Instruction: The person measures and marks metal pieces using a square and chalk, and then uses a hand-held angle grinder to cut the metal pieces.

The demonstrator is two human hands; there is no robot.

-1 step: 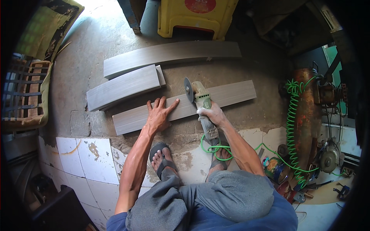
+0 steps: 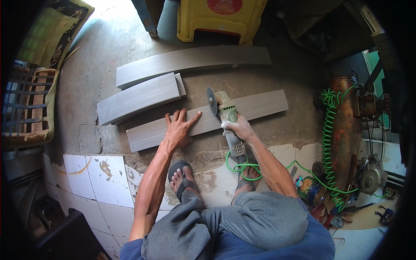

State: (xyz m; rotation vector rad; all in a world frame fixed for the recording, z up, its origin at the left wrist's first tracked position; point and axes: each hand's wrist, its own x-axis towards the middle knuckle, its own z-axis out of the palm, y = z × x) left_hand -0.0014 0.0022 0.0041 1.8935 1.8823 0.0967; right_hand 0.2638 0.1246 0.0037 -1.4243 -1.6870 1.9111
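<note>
The angle grinder [image 2: 229, 113] hides most of the right fingers [image 2: 234, 126].

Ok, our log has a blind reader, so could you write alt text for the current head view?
A person's right hand holds an angle grinder over a long grey bar on the floor; the left hand lies spread on the bar. Other grey bars lie beyond, before a yellow stool.

Head cam: wide fisheye, looks dn over person's knees [image 2: 266, 219] at floor [image 2: 89, 80]. L hand [image 2: 177, 131] & R hand [image 2: 241, 128] approx. mid-pic, fairly near; straight edges bend twd dark rim.
</note>
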